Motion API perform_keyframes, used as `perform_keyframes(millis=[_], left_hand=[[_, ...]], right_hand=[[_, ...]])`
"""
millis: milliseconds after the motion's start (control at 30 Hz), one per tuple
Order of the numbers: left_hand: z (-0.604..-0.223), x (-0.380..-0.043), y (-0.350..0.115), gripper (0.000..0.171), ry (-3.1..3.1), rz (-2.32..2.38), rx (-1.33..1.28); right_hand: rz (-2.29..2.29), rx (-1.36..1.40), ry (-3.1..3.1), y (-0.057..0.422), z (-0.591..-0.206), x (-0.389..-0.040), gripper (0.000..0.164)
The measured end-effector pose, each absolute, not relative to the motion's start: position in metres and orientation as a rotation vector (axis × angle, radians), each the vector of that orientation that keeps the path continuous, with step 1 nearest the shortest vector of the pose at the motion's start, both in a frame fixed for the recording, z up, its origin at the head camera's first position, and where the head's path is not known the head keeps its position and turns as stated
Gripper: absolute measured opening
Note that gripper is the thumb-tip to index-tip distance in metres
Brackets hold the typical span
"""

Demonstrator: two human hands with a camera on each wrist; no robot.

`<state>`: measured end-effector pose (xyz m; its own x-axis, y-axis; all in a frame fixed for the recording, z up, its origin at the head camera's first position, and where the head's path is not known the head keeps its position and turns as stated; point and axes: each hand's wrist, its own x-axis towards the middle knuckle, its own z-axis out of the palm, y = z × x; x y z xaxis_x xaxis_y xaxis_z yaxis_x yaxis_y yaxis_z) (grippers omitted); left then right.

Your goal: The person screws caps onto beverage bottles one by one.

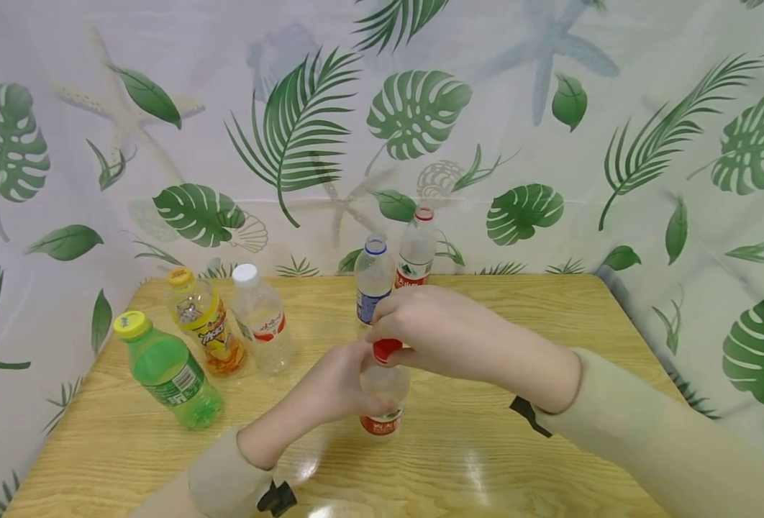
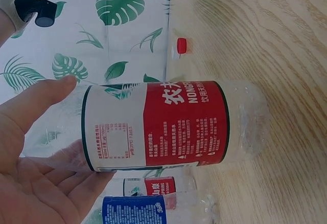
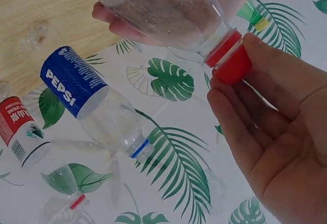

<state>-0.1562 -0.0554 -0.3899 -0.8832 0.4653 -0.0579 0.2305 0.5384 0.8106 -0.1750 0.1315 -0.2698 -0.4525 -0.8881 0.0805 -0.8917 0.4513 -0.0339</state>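
A clear plastic bottle point(image 1: 380, 426) with a red and white label stands upright on the wooden table in the head view. My left hand point(image 1: 338, 385) grips it around its upper body; in the left wrist view the label point(image 2: 186, 124) faces the camera. Above it, my right hand point(image 1: 421, 327) pinches the bottle's red cap point(image 3: 232, 63) between thumb and fingers. The cap sits at the bottle's mouth, just above a red neck ring; whether it is threaded tight I cannot tell. Just behind stand an uncapped Pepsi bottle point(image 1: 373, 280) and an uncapped red-labelled bottle point(image 1: 417, 248).
Three capped bottles stand at the left: a green one point(image 1: 168, 374) with a yellow cap, a yellow-labelled one point(image 1: 207, 324) and a white-capped clear one point(image 1: 262, 320). A small red cap-like piece point(image 2: 182, 45) lies on the table. Leaf-printed cloth point(image 1: 518, 129) hangs behind.
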Motion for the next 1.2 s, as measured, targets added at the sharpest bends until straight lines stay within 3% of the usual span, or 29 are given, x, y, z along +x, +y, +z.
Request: perform_keyframes(millis=[133, 333, 567, 667, 900, 1000, 1133, 1200], left_hand=[[-0.39, -0.155, -0.056, 0.061, 2.503, 1.295, 0.608], [-0.391, -0.154, -0.056, 0.068, 2.506, 1.308, 0.63], [-0.392, -0.156, -0.055, 0.057, 2.474, 1.335, 0.618], [-0.392, -0.157, -0.053, 0.051, 2.46, 1.34, 0.597], [-0.395, -0.159, -0.052, 0.039, 2.43, 1.38, 0.605], [-0.397, -0.16, -0.053, 0.05, 2.434, 1.378, 0.62], [-0.397, -0.159, -0.055, 0.068, 2.46, 1.341, 0.599], [-0.396, -0.159, -0.055, 0.068, 2.455, 1.347, 0.601]], right_hand=[[0.09, 1.546, -2.686, 0.128, -0.269, -0.175, 0.013], [0.139, 1.408, -2.742, 0.123, -0.271, -0.176, 0.025], [0.034, 1.115, -2.827, 0.112, -0.277, -0.167, 0.064], [-0.146, 1.08, -2.722, 0.108, -0.283, -0.163, 0.07], [-0.261, 1.117, -2.528, 0.11, -0.295, -0.16, 0.057], [-0.141, 1.172, -2.597, 0.116, -0.294, -0.161, 0.051], [-0.019, 1.26, -2.658, 0.125, -0.288, -0.159, 0.03], [0.035, 1.309, -2.648, 0.128, -0.283, -0.158, 0.021]])
